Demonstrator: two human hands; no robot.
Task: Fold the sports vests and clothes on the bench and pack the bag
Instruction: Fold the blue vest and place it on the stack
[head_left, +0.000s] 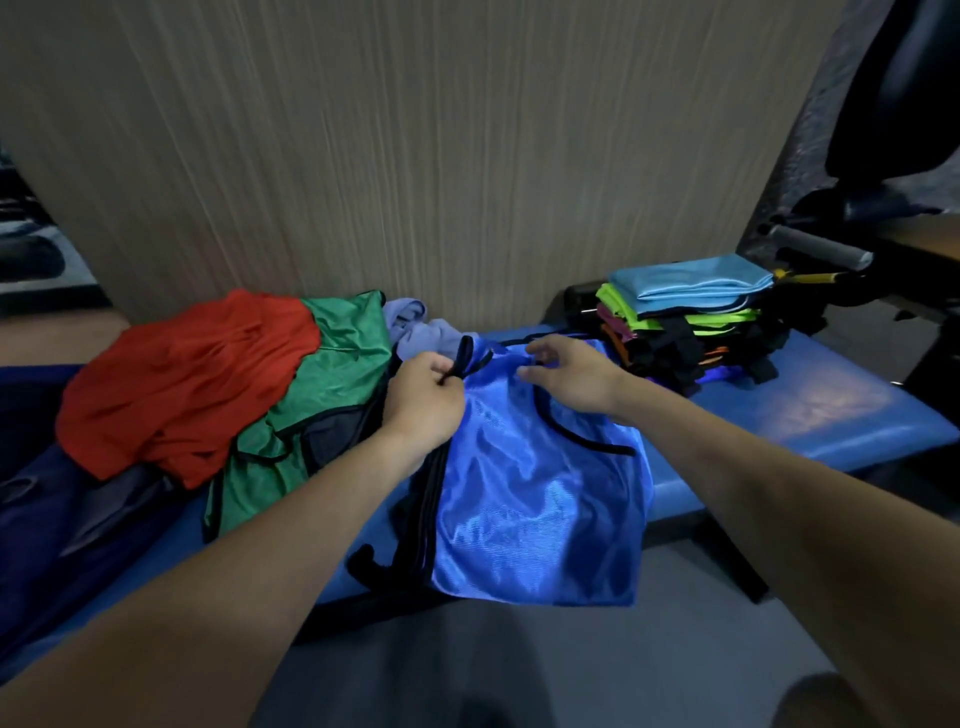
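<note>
A shiny blue sports vest (540, 499) with black trim lies spread on the blue bench (810, 410), its lower edge hanging over the front. My left hand (423, 402) pinches a black shoulder strap at the vest's top left. My right hand (569, 371) has its fingers curled on the black trim at the vest's top right. To the left lies a heap of unfolded clothes: a red garment (187, 379), a green vest (337, 364) and a lilac piece (415, 325). A stack of folded vests (685, 312), light blue on top, sits on the bench's far right.
A dark navy bag or cloth (57, 525) lies at the bench's left end. A wood-grain wall (415, 156) stands right behind the bench. Gym equipment with a padded bar (821, 247) stands at the right. Grey floor (519, 665) lies in front.
</note>
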